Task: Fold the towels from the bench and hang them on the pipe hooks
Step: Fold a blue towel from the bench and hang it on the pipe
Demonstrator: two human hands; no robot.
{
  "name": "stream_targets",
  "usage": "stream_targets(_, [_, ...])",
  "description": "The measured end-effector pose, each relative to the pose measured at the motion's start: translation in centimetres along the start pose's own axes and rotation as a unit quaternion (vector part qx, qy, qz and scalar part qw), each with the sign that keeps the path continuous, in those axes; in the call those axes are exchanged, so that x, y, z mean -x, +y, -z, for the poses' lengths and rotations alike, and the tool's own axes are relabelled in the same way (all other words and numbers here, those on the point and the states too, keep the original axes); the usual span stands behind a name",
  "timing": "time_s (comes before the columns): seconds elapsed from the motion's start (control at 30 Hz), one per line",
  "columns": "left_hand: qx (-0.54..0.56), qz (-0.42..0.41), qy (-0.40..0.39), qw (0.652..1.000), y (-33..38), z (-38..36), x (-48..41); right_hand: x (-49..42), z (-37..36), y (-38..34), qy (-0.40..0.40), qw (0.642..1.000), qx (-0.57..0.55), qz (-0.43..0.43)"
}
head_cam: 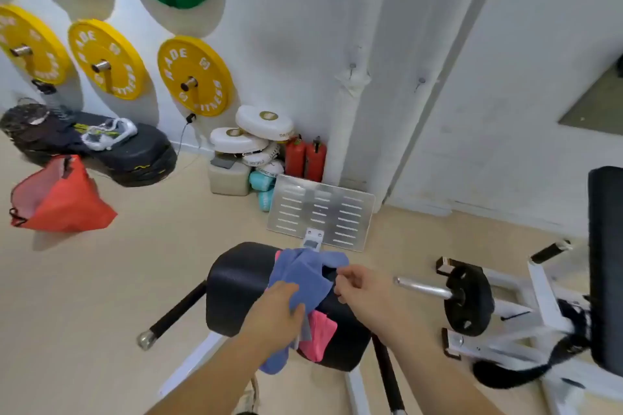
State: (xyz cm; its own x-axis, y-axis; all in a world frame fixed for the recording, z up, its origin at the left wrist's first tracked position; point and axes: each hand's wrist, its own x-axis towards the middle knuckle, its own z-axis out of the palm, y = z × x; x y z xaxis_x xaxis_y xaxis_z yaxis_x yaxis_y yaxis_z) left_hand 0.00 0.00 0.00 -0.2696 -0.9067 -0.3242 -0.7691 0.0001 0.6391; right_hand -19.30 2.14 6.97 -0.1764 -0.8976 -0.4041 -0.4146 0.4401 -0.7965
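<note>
A crumpled blue towel (305,274) lies on the black padded bench (236,283), with a pink towel (320,335) under it and a grey strip of cloth between them. My left hand (276,310) grips the blue towel at its near side. My right hand (357,286) pinches the towel's right edge with curled fingers. On the white wall behind, a vertical pipe (357,54) carries a small hook (352,68), and a second hook (420,81) sits further right.
A metal footplate (322,212) stands just beyond the bench. Red extinguishers (306,158) and white pads (256,135) fill the corner. Yellow and green weight plates (195,76) hang on the left wall. A red bag (60,195) lies on the floor; a white machine frame (526,307) is right.
</note>
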Motion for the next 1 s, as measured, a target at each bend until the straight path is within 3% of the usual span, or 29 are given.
stream_targets(0.27, [-0.160,-0.066,-0.138,0.975,-4.3,-0.2,-8.8,-3.1,-2.6,-1.0,0.030,0.989,-0.027,-0.142])
stream_targets(0.33, [-0.232,-0.106,-0.155,0.954,-4.7,-1.2,-10.6,-3.6,-2.5,-0.2,0.040,0.985,-0.042,-0.165])
stream_targets(0.53, [-0.221,-0.091,-0.138,0.961,-3.6,-0.7,-13.9,-4.7,-2.3,0.6,0.054,0.973,-0.084,-0.208])
stream_targets(0.7, [-0.097,-0.075,-0.075,0.990,-1.3,2.1,-12.9,-5.9,-1.6,0.1,0.010,0.982,-0.060,-0.178])
stream_targets(0.8, [0.011,-0.050,-0.043,0.998,0.6,4.2,-10.8,-7.4,-1.0,-0.8,-0.041,0.991,-0.064,-0.114])
stream_targets(1.0, [0.182,-0.075,0.055,0.979,5.5,9.6,-7.0,-9.4,0.6,-5.2,-0.141,0.982,-0.128,0.018])
